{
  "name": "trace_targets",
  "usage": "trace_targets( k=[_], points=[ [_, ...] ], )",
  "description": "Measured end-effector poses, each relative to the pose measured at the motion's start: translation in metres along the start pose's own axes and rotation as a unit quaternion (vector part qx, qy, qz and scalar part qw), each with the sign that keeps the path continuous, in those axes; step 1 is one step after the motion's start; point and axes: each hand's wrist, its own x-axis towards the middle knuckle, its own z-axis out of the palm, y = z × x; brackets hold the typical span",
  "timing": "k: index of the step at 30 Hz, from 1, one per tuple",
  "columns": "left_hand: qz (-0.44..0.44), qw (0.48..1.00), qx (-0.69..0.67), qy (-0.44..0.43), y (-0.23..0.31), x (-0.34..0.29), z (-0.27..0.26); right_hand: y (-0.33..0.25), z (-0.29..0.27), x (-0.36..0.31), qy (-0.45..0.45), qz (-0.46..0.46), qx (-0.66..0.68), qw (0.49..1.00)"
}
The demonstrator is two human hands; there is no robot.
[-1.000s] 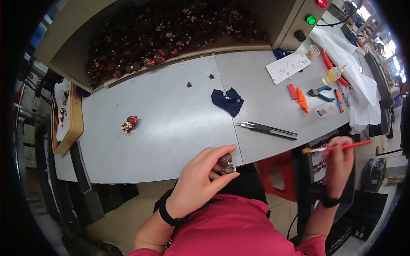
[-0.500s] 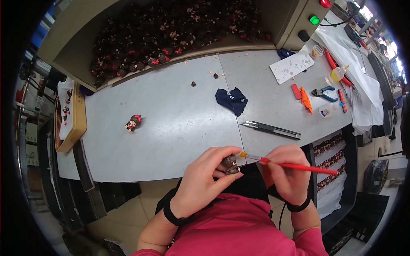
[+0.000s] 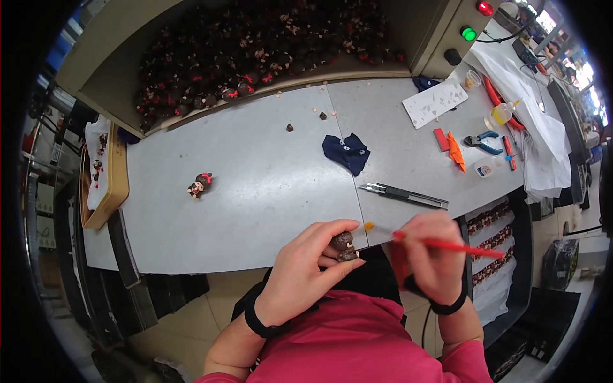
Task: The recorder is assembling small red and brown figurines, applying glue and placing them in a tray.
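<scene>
Tabletop (image 3: pixel 255 223), pale grey and crossed by a seam, is filling the middle of the head view. Near the centre, toward six o'clock, the left hand (image 3: pixel 306 258) is holding a dark brown figurine (image 3: pixel 345 241) upright between thumb and fingertips at the table's near edge. Toward four o'clock, the right hand (image 3: pixel 435 255) is pinching a red-handled paintbrush (image 3: pixel 476 247), blurred; its yellowish bristles are hovering just beside the figurine, apart from it.

A red-bowed figurine (image 3: pixel 202 182) is lying at nine o'clock, and farther out a tan box (image 3: pixel 118 182) is holding small pieces on white lining. A heap of brown figurines (image 3: pixel 268 51) is crowding a beige cabinet (image 3: pixel 440 41) at twelve, while red (image 3: pixel 485 8) and green lamps (image 3: pixel 469 33) are glowing between one and two. Navy cloth (image 3: pixel 345 154) is lying at one o'clock, a black utility knife (image 3: pixel 408 196) at three, blue-handled pliers (image 3: pixel 488 143) between two and three. Beyond three, a drawer-like tray (image 3: pixel 523 255) is holding figurine rows; beige floor tiles (image 3: pixel 220 293) are showing at seven.
</scene>
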Motion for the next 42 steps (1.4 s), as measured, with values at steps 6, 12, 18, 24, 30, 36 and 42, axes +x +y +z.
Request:
trace_targets(
  k=[6,12,18,24,30,36,42],
  points=[
    [-0.001,1.000,0.000,0.000,-0.002,0.000,0.000,-0.005,-0.016,0.011,0.019,0.189,0.058,0.980],
    [0.023,1.000,0.016,0.014,-0.002,-0.002,0.001,-0.002,-0.023,0.035,-0.064,0.270,-0.090,0.956],
    [0.028,0.999,0.025,0.018,-0.002,0.003,-0.004,0.009,-0.021,0.039,0.047,0.097,-0.240,0.965],
    [0.025,0.997,0.065,0.036,-0.001,0.000,-0.004,-0.015,0.005,0.009,-0.159,0.097,0.028,0.982],
    [0.043,0.997,0.053,0.030,-0.007,-0.004,0.007,-0.010,0.026,-0.013,-0.119,0.007,-0.047,0.992],
    [0.069,0.997,0.036,0.029,-0.009,-0.005,0.010,0.001,0.030,-0.020,-0.057,0.041,-0.005,0.998],
    [0.036,0.999,-0.013,0.022,-0.006,-0.008,-0.003,0.009,0.046,-0.006,-0.034,0.091,0.092,0.991]
  ],
)
